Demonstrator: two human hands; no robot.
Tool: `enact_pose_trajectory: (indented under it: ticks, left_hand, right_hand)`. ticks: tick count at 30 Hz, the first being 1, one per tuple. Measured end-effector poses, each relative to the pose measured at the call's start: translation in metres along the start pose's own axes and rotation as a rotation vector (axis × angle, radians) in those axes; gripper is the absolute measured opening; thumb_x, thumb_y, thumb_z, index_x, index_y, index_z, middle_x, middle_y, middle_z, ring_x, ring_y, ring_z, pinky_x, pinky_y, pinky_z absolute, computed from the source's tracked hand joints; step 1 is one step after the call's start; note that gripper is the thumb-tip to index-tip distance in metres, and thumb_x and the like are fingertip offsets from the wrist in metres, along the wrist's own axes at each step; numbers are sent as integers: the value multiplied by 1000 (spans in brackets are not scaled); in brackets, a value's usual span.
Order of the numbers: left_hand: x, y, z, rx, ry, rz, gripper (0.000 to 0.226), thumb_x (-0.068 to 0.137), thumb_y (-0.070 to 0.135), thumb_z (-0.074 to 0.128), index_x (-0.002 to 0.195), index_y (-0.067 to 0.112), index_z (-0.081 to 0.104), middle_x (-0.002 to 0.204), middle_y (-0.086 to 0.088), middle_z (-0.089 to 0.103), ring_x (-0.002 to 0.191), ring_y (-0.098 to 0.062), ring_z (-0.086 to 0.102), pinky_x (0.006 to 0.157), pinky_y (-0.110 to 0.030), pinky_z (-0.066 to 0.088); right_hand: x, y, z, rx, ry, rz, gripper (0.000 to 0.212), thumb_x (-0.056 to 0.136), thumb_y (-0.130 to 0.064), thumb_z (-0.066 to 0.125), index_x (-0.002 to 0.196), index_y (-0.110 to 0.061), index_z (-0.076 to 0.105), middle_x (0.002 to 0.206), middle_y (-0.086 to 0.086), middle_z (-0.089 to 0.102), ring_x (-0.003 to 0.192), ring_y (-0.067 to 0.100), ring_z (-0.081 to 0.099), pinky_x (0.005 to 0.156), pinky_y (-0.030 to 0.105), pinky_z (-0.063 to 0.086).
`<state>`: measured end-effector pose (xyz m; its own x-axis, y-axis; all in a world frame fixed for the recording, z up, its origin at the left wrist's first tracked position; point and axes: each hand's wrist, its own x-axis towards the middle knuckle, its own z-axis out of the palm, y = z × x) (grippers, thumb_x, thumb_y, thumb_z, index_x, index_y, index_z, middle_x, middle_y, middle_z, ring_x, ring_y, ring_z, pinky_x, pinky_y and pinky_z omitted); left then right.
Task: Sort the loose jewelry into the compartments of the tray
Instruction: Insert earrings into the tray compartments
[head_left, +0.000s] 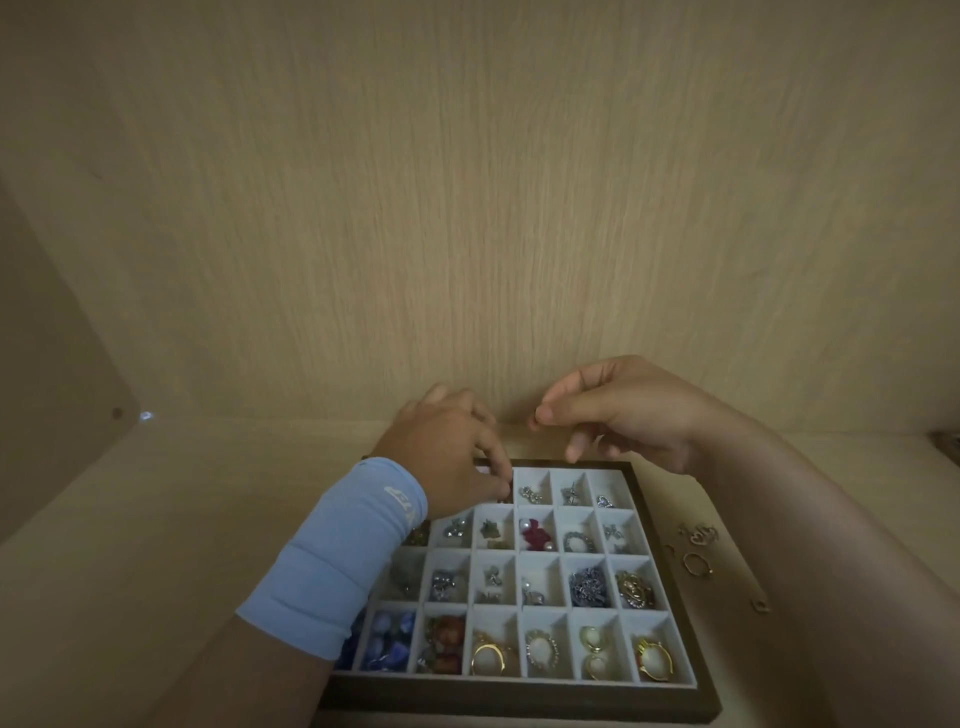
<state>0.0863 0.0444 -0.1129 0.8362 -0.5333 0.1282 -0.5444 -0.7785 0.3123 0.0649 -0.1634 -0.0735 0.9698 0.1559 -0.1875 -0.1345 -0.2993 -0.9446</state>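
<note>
Jewelry (694, 551) lies loose on the wooden shelf (182, 519), just right of the tray (675, 587): small gold rings and a twisted piece, strung along the tray's right edge. The right hand (631, 415) hovers above the tray's far rim, thumb and forefinger pinching a tiny dark piece (533, 422), too small to tell which way it points. The left hand (447, 452), wrist in a light blue sleeve (337, 561), has fingertips pressed together on something in a far-row compartment. Most compartments hold pieces. The shelf's back wall (467, 208) rises close behind the tray; bare shelf lies left.
</note>
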Motion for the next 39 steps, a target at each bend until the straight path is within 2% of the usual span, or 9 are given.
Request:
enact_pose_trajectory:
  ticks: [3,5,7,11,16,19,26,32,39]
  left_hand:
    - [1,0,-1,52,-45,19,12,78,51,71,87,45,76,131,23,51,122,-8,35,103,-34,28]
    - [2,-1,0,62,-72,28,12,81,49,68,88,44,76,133,21,53,122,-9,37,104,-35,30]
    - [2,-2,2,86,-67,37,13,83,46,66,86,39,77,129,22,55,120,-9,40,103,-36,33]
    - [5,-5,4,99,-84,66,18,86,43,64,87,31,77,122,24,56,115,-7,41,101,-32,33]
    - [6,-14,-1,38,-44,42,11,85,40,66,84,36,77,118,26,58,116,-5,45,104,-33,35]
    - [4,-13,-2,-49,-87,58,8,82,44,70,86,43,76,112,27,58,116,-5,45,105,-35,35]
    - [12,-5,2,125,-115,114,14,83,44,67,89,37,78,112,18,65,111,-9,46,99,-33,35]
    - [12,-25,-1,-325,-113,41,5,83,30,74,81,33,78,106,22,64,108,2,58,107,-36,41]
    - [7,-26,-7,-396,-121,32,7,86,25,72,84,28,77,110,15,67,106,7,58,106,-28,40]
  right_hand:
    - [0,-1,4,-37,21,-7,9,82,-9,79,89,-10,73,73,5,74,54,13,64,41,19,34]
    - [0,-1,5,-46,20,-17,10,82,-8,79,89,-12,73,64,1,70,52,13,62,42,20,33]
    - [0,-1,5,-41,19,-26,10,82,-9,79,90,-12,74,67,1,71,51,12,62,42,20,33]
    - [-2,-3,3,-57,29,-37,15,82,-12,79,96,-9,77,87,6,78,51,9,60,43,20,36]
    - [-1,-1,3,-84,58,-73,11,84,-15,78,92,-8,78,81,3,77,50,8,54,44,19,37]
    - [0,-1,4,-97,65,-83,8,85,-16,77,90,-9,77,81,3,77,50,8,53,43,19,38]
    - [0,1,8,-169,65,-80,8,90,-16,73,93,-9,76,86,2,78,58,11,65,47,22,41]
    - [-1,0,7,-137,39,-76,11,92,-15,70,98,-7,74,93,4,78,61,13,68,48,24,44]
    - [0,1,8,-111,49,-90,9,89,-15,73,95,-9,76,91,5,78,53,11,61,46,24,41]
